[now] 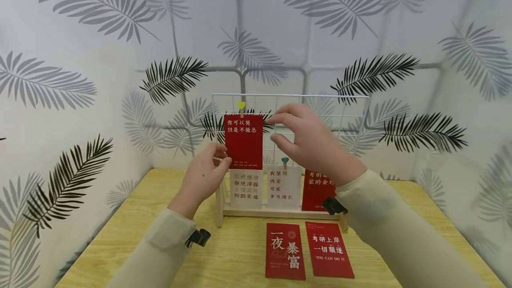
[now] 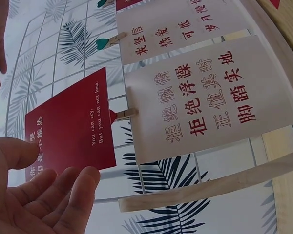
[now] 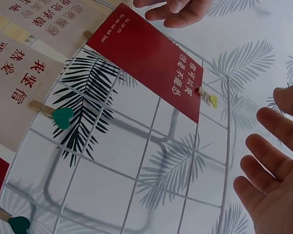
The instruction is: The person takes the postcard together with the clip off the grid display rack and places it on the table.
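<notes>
Head: red "You can cry" card (image 1: 244, 146) between left hand (image 1: 205, 172) and right hand (image 1: 310, 138), hands apart, both relaxed | left wrist: white lettered card (image 2: 205, 100) right of left hand | right wrist: yellow heart clothespin (image 3: 213, 101) near right hand

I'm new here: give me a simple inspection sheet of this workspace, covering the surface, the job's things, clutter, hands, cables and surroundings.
Surface: yellow wood-grain table.
Job's things: upper red card hangs on a white wire grid rack by a yellow heart clothespin; below it, two white cards and a lower red card; two loose red cards lie flat in front.
Clutter: nothing seen.
Hands: left hand beside the upper red card's lower left edge, contact unclear; right hand raised near its upper right, apart from it.
Cables: nothing seen.
Surroundings: pale leaf-patterned walls.
</notes>
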The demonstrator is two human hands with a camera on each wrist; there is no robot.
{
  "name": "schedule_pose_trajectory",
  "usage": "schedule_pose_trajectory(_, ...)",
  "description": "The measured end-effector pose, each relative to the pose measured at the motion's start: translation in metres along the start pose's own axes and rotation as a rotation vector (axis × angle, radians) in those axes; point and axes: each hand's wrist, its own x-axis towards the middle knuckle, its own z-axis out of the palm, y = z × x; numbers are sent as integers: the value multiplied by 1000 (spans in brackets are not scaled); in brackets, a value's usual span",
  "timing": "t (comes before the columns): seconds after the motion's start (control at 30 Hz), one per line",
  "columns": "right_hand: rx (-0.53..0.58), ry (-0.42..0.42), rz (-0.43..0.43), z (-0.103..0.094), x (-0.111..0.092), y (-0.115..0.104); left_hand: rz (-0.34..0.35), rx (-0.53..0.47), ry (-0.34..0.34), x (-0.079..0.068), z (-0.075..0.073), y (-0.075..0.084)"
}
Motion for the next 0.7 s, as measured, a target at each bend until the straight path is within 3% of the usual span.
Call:
schedule_pose_trajectory(0.3,-64,31,21,6,33,-8,0,19,23,8,-7,0)
schedule_pose_trajectory(0.53,-103,-46,98,8,56,-10,-39,27,8,13,-9,1)
schedule_pose_trajectory(0.7,-148,-58,85,11,72,-7,-63,20,-2,16,-10,2)
